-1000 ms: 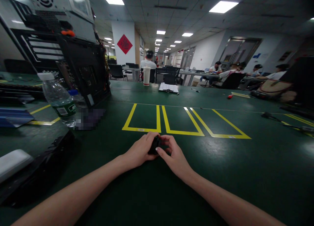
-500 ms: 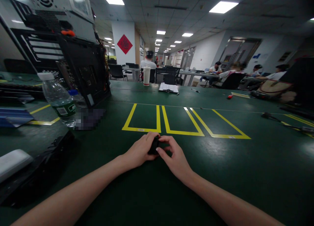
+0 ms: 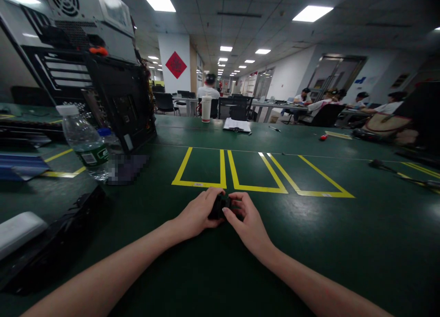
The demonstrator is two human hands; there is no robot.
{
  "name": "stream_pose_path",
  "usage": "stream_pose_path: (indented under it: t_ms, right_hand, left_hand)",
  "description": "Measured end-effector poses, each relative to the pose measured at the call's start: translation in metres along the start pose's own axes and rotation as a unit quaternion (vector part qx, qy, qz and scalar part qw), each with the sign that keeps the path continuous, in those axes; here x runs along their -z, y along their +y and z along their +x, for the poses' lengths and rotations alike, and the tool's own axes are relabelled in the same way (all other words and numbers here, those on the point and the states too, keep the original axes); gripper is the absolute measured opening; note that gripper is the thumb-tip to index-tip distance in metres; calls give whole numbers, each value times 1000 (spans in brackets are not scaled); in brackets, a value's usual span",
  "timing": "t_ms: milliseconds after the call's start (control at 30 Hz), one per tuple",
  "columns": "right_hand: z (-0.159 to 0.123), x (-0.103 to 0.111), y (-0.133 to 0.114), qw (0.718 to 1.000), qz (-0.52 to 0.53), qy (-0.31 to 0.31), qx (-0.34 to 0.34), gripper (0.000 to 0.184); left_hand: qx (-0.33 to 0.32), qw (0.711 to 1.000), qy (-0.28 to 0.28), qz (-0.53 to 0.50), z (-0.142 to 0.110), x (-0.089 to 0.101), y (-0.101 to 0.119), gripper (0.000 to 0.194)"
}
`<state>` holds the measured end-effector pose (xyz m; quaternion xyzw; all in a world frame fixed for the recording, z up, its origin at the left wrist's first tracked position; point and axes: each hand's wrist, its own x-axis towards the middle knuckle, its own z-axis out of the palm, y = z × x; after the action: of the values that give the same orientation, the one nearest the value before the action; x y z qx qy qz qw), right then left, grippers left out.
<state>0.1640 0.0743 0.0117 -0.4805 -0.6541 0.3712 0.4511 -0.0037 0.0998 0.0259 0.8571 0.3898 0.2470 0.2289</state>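
Observation:
My left hand [image 3: 196,214] and my right hand [image 3: 248,221] meet over the green table [image 3: 309,243], just in front of the yellow taped boxes [image 3: 256,172]. Both hands are closed around a small black object [image 3: 218,207] held between the fingers. Most of that object is hidden by the fingers, so I cannot make out what it is.
An open computer case [image 3: 103,74] stands at the back left, with two water bottles [image 3: 84,142] beside it. A black flat part [image 3: 51,243] and a white object [image 3: 19,227] lie at the near left. A white cup [image 3: 206,108], a clipboard [image 3: 237,124] and seated people are farther back.
My hands stay together on the small black object and sit slightly lower in view. The view has shifted a little.

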Motion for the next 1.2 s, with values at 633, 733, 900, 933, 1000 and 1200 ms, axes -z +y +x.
stream_pose_path:
  t_ms: [633, 733, 900, 933, 1000, 1200]
  right_hand:
    - [8, -1, -6, 995, 73, -58, -48, 27]
    - [6, -2, -6, 993, 88, -51, -65, 33]
    - [5, -4, -2, 985, 138, -49, -90, 29]
    - [6, -4, 0, 984, 141, -51, -94, 28]
    - [8, -2, 2, 984, 138, -61, -93, 26]
    - [4, 0, -4, 988, 117, -97, -33, 19]
  left_hand:
    - [6, 1000, 3, 21, -2, -4, 2, 57]
    - [8, 1000, 5, 14, -1, -4, 1, 57]
    - [8, 1000, 19, 19, -1, -6, -2, 56]
    - [8, 1000, 20, 22, -1, -6, -2, 57]
    - [10, 999, 21, 23, 0, -7, -2, 57]
    - [11, 1000, 10, 12, -1, -4, 0, 56]
